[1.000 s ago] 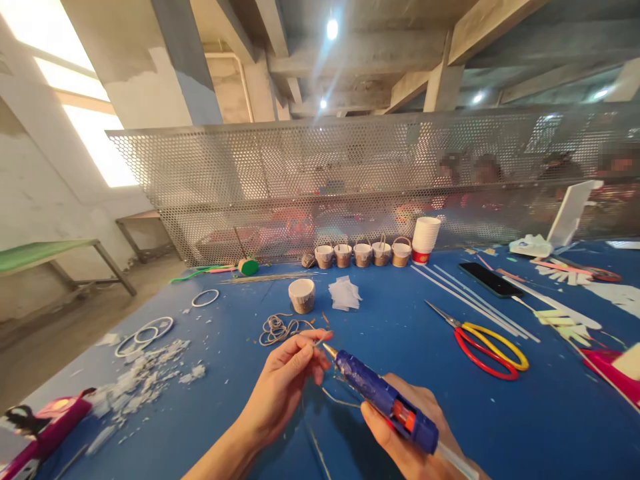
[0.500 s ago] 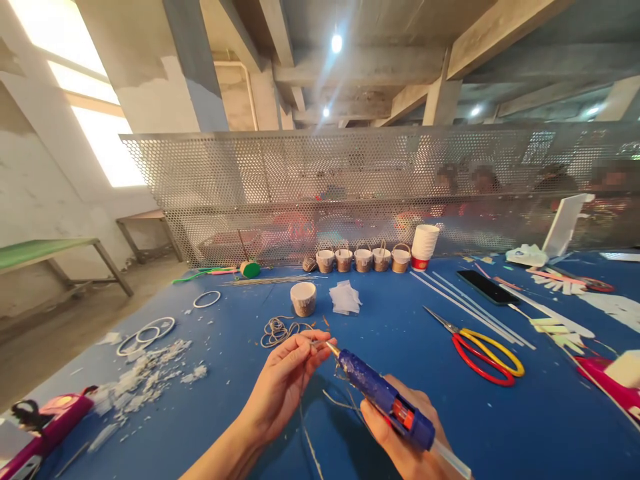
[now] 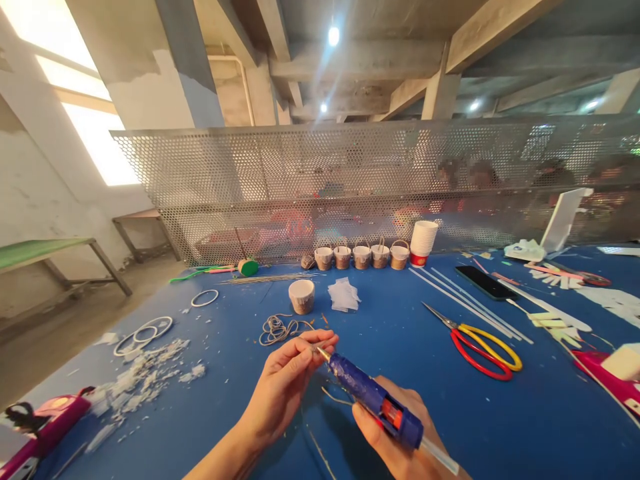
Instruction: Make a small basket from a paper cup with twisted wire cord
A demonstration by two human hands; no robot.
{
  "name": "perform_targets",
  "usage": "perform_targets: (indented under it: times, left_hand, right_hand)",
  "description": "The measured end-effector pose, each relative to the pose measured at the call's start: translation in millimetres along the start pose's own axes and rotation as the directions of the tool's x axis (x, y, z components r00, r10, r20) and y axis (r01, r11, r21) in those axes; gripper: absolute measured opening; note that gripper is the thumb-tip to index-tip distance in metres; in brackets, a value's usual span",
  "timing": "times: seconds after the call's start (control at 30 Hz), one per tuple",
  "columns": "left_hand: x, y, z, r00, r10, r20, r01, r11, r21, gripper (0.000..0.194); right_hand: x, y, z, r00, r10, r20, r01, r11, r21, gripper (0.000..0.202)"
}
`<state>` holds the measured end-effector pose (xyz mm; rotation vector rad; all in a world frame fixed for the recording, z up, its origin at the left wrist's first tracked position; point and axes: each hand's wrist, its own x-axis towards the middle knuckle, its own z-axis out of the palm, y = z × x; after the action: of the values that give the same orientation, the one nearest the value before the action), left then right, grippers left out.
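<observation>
My right hand (image 3: 400, 427) grips a blue hot glue gun (image 3: 373, 398), a clear glue stick (image 3: 440, 456) poking out of its rear. The gun's metal nozzle points left and meets the fingertips of my left hand (image 3: 290, 370). Those fingers are pinched on a thin strand of twine (image 3: 315, 346), mostly hidden by them; a loose length hangs down below toward the table's front edge. Just beyond my left hand lies a heap of grey cord (image 3: 280, 329). Behind it stands a small twine-wrapped cup (image 3: 302, 297), with clear plastic squares (image 3: 343, 295) to its right.
Several small handled baskets (image 3: 361, 257) and a paper cup stack (image 3: 423, 243) line the perforated metal screen (image 3: 240, 173). Red-and-yellow scissors (image 3: 480, 347), white sticks (image 3: 470, 303) and a phone (image 3: 486, 283) lie right. White scraps (image 3: 145, 373) and rings (image 3: 150, 331) lie left.
The glue gun in my right hand has shifted left, its nozzle now closer over the twine at my left fingertips. My left hand has hardly moved; the view has shifted slightly.
</observation>
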<state>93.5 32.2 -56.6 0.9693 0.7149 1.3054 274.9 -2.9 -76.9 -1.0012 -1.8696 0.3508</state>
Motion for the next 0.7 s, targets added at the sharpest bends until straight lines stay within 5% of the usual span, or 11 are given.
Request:
perform_targets:
  times: [0.7]
  left_hand:
    - [2.0,-1.1,-2.2,0.999,0.025,0.048,-0.023,0.999,-0.022,0.017]
  right_hand:
    - [-4.3,4.6,2.8,0.999,-0.034,-0.02,0.032,0.997,-0.073,0.033]
